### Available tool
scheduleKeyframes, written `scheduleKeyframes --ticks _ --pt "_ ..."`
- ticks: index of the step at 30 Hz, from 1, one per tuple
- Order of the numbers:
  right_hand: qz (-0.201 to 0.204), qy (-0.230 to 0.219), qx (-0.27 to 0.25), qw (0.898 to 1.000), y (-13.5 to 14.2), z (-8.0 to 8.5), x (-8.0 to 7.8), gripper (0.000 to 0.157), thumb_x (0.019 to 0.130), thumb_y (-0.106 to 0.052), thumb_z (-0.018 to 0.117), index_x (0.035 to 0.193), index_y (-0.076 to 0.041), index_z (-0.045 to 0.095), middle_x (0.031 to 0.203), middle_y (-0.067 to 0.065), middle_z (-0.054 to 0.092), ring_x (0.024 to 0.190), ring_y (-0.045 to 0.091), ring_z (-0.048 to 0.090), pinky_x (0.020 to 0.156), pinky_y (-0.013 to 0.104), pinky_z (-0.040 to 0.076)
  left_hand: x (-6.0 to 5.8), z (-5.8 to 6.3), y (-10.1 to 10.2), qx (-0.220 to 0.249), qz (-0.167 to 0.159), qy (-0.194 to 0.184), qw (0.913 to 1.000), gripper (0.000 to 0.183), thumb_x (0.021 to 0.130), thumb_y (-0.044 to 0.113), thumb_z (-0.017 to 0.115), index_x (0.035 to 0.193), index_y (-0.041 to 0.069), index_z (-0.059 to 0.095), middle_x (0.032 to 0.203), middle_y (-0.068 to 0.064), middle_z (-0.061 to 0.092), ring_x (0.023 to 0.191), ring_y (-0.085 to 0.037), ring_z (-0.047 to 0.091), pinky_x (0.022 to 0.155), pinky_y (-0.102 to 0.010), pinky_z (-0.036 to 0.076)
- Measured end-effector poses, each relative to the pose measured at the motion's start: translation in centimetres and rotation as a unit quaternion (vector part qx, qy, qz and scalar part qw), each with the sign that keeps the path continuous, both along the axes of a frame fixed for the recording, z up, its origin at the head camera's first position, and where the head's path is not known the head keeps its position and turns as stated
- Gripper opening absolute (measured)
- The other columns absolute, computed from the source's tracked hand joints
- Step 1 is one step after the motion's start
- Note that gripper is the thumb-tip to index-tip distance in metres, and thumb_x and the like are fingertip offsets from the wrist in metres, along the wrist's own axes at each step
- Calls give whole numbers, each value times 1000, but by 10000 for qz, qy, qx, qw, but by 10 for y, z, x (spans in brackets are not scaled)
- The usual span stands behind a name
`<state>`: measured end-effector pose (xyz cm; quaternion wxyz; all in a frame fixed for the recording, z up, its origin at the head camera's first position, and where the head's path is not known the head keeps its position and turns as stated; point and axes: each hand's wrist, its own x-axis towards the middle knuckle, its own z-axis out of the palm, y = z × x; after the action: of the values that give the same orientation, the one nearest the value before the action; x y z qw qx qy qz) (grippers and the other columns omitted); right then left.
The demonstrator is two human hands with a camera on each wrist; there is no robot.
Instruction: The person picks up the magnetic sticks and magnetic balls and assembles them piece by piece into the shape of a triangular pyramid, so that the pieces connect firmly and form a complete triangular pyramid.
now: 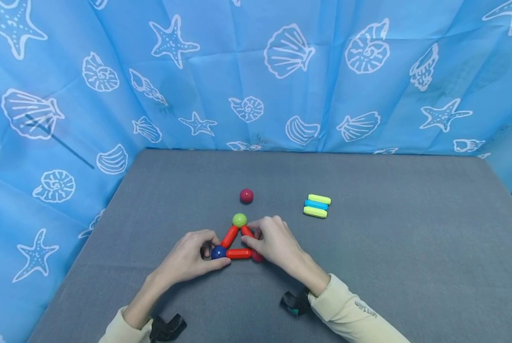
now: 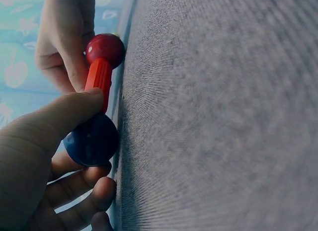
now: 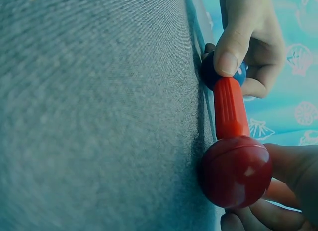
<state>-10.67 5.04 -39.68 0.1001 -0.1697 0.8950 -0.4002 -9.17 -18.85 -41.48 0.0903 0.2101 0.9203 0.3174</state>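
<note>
A triangle of three red rods lies on the grey table, with a ball at each corner. The green ball (image 1: 239,220) is at the far corner, the dark blue ball (image 1: 218,252) at the near left and a dark red ball (image 3: 236,171) at the near right. My left hand (image 1: 189,257) pinches the blue ball, its thumb reaching onto the end of the near red rod (image 1: 238,253). With thumb and fingers, my right hand (image 1: 279,243) grips the right-hand red rod (image 1: 247,231), partly covering it and the dark red ball. The left red rod (image 1: 229,236) joins blue to green.
A loose dark red ball (image 1: 246,196) sits beyond the green one. To the right, a blue rod (image 1: 316,205) lies between two yellow-green rods (image 1: 315,212). A blue curtain (image 1: 238,71) with white shells hangs along the table's far and left edges.
</note>
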Motion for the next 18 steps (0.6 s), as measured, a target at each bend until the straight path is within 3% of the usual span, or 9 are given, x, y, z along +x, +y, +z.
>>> scheduleKeyframes --ticks 5,10,14,18 --pt "-12 139 62 9999 2 0 1 14 91 -19 78 101 -10 78 61 -5 54 49 6 45 45 16 32 0 0 0 4 19 -9 10000 27 83 41 84 89 22 66 75 11 57 63 -2 50 55 -19 38" --pt "-329 584 424 9969 16 4 0 27 89 -22 80 114 -10 78 84 0 73 66 10 58 57 22 45 1 -1 1 -103 -26 62 9999 27 82 43 84 88 23 66 75 11 57 63 -2 50 55 -19 39" --pt "-668 1340 832 9852 37 9 -5 26 86 -20 82 110 -10 79 98 6 77 84 19 65 69 33 52 1 -1 5 -211 -34 104 9997 29 81 45 85 88 24 66 75 12 57 64 -2 50 56 -19 40" --pt "-963 1930 1213 9689 62 10 -12 25 85 -16 82 108 -6 79 99 11 77 88 27 64 72 42 53 1 0 9 -235 -33 109 9997 30 80 46 85 86 25 65 74 13 56 63 -2 49 56 -18 38"
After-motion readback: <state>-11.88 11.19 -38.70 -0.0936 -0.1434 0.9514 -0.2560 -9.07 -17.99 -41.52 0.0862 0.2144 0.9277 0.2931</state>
